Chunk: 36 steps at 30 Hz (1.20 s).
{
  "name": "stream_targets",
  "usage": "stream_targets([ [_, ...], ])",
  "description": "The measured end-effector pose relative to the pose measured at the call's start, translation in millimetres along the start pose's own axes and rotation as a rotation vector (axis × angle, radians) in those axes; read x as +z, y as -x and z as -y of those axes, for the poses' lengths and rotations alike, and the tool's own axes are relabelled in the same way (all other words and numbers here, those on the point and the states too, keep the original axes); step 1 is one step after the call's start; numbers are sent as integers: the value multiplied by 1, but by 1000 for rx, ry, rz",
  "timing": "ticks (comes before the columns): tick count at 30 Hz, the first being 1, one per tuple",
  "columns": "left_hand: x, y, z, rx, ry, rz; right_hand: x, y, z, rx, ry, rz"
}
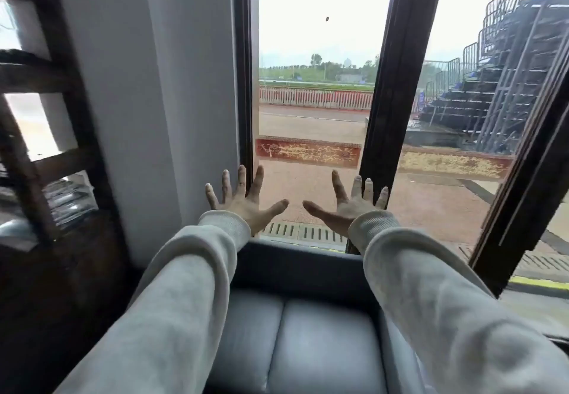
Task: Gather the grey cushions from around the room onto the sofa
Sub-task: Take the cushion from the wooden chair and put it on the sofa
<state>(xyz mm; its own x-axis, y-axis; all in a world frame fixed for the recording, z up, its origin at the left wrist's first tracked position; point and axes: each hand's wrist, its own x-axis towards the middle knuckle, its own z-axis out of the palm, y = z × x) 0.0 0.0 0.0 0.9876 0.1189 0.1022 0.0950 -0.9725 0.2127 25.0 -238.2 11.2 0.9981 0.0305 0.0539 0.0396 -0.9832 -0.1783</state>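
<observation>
Grey leather sofa (308, 341) sits below the window (314, 70), bare of any cushion in view. The left hand (243, 199) and right hand (351, 206) reach out above it, fingers spread wide, holding nothing. Next comes turning into the room to find a cushion.

Smooth blue-grey leather-look sofa (311, 341) with slight sheen, soft matt grey fleece sleeves (172, 295) with ribbed cuffs, dark worn wood shelf (46, 153), matt painted white wall (160, 85), dark window frame (397, 70), clear glass.
</observation>
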Motion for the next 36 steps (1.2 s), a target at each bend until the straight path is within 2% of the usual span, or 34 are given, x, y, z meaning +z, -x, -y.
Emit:
stream_targets([
  [8,46,96,53,-282,3,-43,67,30,42,-233,78,103],
  [14,57,206,112,-551,10,67,119,84,112,-451,76,207],
  [20,56,314,169,-755,60,80,154,162,195,-662,96,273],
  [28,31,488,257,-1063,54,24,177,314,323,-974,136,358],
  [36,13,690,344,-1348,76,12,207,508,438,-1225,208,400],
])
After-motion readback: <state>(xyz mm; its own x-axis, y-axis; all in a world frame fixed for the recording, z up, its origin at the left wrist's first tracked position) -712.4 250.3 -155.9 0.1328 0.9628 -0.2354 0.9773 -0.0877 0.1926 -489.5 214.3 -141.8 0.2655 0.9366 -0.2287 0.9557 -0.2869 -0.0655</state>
